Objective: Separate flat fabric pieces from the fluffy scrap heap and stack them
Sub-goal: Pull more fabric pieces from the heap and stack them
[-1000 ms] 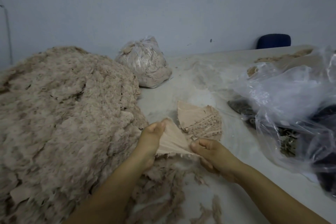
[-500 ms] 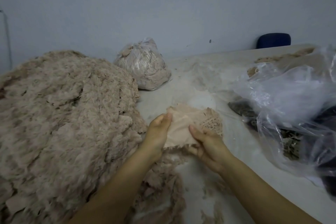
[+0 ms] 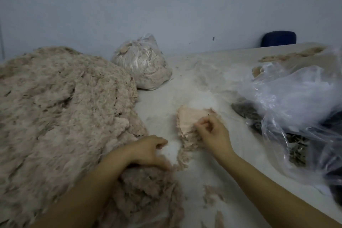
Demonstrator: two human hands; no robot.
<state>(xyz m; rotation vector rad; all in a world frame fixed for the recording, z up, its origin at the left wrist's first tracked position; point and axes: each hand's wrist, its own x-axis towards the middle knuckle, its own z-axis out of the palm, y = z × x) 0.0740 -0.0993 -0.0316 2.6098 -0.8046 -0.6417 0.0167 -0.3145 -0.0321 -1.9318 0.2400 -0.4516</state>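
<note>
Left hand [image 3: 148, 151] withdrawn, loosely curled; right hand [image 3: 212, 131] atop stack [image 3: 190, 118].

A large fluffy heap of beige-pink fabric scraps [image 3: 61, 116] lay on the off-white table [image 3: 212, 172], the small stack of flat fabric pieces [image 3: 190, 118] was pale peach, and the chair back [image 3: 278, 39] was dark blue.
</note>
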